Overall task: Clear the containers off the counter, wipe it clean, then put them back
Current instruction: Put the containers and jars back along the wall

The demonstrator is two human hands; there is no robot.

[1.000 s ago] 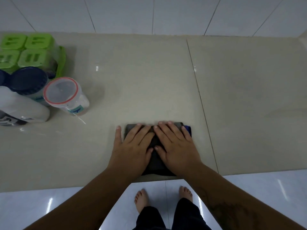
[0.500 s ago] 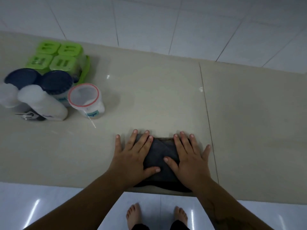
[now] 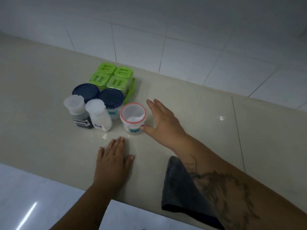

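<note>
A cluster of containers stands on the beige counter (image 3: pixel 199 113). At its back is a green-lidded set (image 3: pixel 113 77), then two jars with dark blue lids (image 3: pixel 111 97), then two white-capped bottles (image 3: pixel 98 113). A clear jar with a red-rimmed lid (image 3: pixel 133 117) and white powder inside stands at the cluster's right. My right hand (image 3: pixel 163 121) is spread beside that jar, thumb touching its lower side, fingers straight. My left hand (image 3: pixel 113 158) lies flat on the counter in front of the cluster. The folded dark cloth (image 3: pixel 179 188) lies at the counter's front edge, partly under my right forearm.
A white tiled wall (image 3: pixel 182 47) runs behind the counter. A seam (image 3: pixel 237 130) crosses the counter to the right of the cloth. Glossy white floor (image 3: pixel 33 196) shows below the front edge.
Both hands have left the cloth, which stays at the front edge. My right hand has reached to the red-rimmed jar and my left hand has moved onto bare counter. The view has swung left.
</note>
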